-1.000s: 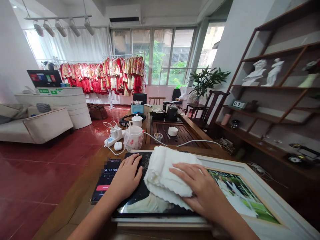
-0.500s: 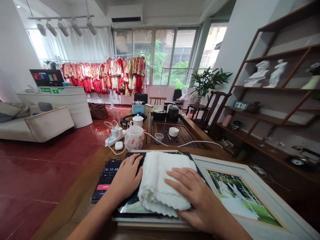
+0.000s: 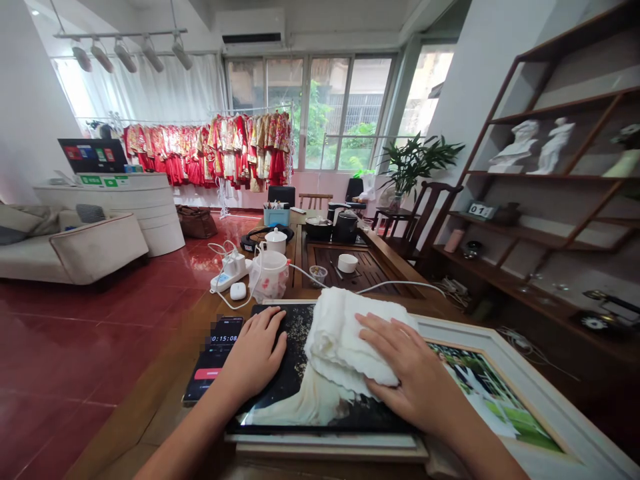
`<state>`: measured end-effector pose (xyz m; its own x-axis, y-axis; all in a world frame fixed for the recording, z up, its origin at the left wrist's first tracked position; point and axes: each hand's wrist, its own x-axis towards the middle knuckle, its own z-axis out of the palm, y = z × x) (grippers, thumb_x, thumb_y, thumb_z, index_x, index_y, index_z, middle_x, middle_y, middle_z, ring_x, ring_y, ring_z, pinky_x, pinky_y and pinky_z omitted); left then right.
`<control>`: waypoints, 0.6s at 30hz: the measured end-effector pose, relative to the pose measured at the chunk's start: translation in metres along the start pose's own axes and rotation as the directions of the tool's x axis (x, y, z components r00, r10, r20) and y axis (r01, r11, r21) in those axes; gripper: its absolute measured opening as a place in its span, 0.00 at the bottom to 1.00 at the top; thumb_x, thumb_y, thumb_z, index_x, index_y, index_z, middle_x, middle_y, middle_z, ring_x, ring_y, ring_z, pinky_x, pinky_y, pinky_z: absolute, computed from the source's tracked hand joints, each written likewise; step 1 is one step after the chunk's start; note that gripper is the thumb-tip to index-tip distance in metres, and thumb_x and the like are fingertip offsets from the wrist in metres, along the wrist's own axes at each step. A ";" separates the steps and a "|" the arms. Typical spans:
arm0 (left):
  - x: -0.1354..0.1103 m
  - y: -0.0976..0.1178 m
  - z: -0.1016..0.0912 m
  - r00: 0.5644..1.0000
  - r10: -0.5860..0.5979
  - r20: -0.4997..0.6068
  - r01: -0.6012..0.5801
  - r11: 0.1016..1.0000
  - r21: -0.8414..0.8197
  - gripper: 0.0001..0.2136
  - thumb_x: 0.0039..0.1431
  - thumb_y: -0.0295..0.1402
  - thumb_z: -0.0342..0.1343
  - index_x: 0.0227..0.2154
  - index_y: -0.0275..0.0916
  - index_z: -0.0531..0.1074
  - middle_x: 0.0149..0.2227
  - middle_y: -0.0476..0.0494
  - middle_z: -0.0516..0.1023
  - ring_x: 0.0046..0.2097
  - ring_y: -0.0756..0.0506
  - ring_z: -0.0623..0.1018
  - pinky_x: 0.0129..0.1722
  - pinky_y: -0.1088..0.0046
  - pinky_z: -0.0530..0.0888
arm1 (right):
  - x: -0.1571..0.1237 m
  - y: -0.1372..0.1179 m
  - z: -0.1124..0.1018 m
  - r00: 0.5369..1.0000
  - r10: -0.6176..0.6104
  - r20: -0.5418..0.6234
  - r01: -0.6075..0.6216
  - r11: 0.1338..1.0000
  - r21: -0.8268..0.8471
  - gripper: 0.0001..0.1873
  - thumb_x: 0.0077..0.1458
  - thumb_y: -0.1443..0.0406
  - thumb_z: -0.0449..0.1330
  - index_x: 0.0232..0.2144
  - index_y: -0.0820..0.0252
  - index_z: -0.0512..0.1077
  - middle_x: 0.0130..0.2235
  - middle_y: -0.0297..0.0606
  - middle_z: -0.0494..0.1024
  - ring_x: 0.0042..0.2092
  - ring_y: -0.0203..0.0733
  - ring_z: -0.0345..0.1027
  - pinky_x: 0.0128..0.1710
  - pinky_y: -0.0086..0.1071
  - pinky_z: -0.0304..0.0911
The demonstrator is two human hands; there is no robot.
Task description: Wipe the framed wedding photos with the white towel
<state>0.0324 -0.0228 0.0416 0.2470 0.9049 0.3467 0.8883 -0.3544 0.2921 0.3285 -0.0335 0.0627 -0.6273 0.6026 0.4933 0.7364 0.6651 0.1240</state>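
My left hand (image 3: 255, 353) rests flat on a dark-framed wedding photograph (image 3: 320, 440), which lies on a wooden table, and holds nothing. My right hand (image 3: 407, 367) presses down on a folded white terry towel (image 3: 337, 340) lying on the glossy picture surface. The towel hides the upper middle of the photograph, while a white gown shows below it. A smartphone (image 3: 215, 357) showing a timer lies just left of my left hand. Under my right forearm, a second framed photograph (image 3: 520, 393) with a wide white mat overlaps the table's right side.
Ahead on the table stand a white kettle (image 3: 269, 277), a power strip (image 3: 230, 272) with tangled white cables, and a dark tea tray (image 3: 345, 280). A red tiled floor lies left, and wooden shelves with white figurines (image 3: 530, 147) stand right.
The towel and my right hand have slid up and to the right since the last frame, showing more of the gown. My left hand has stayed in place.
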 end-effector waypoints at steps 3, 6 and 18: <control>-0.001 0.000 0.000 1.000 0.001 -0.004 -0.001 1.000 -0.007 0.18 0.68 0.35 0.43 0.58 0.39 0.63 0.62 0.41 0.64 0.63 0.42 0.64 0.63 0.58 0.59 | 0.002 -0.008 -0.001 0.999 -0.049 0.021 0.049 0.999 0.020 0.32 0.51 0.64 0.58 0.60 0.56 0.59 0.64 0.43 0.61 0.64 0.51 0.53 0.61 0.52 0.47; -0.001 0.001 -0.001 1.000 0.001 -0.002 -0.001 1.000 -0.010 0.19 0.68 0.35 0.43 0.59 0.39 0.63 0.62 0.41 0.64 0.63 0.42 0.63 0.63 0.58 0.59 | 0.005 -0.019 -0.004 0.991 -0.109 0.077 0.105 0.993 0.055 0.38 0.51 0.63 0.58 0.64 0.51 0.54 0.66 0.39 0.58 0.64 0.52 0.53 0.61 0.53 0.47; 0.001 0.001 0.000 1.000 -0.005 0.016 0.005 1.000 -0.009 0.19 0.68 0.35 0.43 0.59 0.39 0.62 0.63 0.40 0.64 0.63 0.41 0.63 0.63 0.58 0.58 | 0.006 -0.017 -0.007 0.988 -0.071 0.138 0.065 0.997 0.053 0.44 0.47 0.69 0.56 0.65 0.43 0.51 0.65 0.35 0.59 0.63 0.50 0.56 0.60 0.51 0.50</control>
<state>0.0341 -0.0220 0.0422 0.2489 0.9102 0.3310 0.8860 -0.3520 0.3018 0.3138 -0.0447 0.0696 -0.7071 0.6086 0.3601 0.6800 0.7249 0.1102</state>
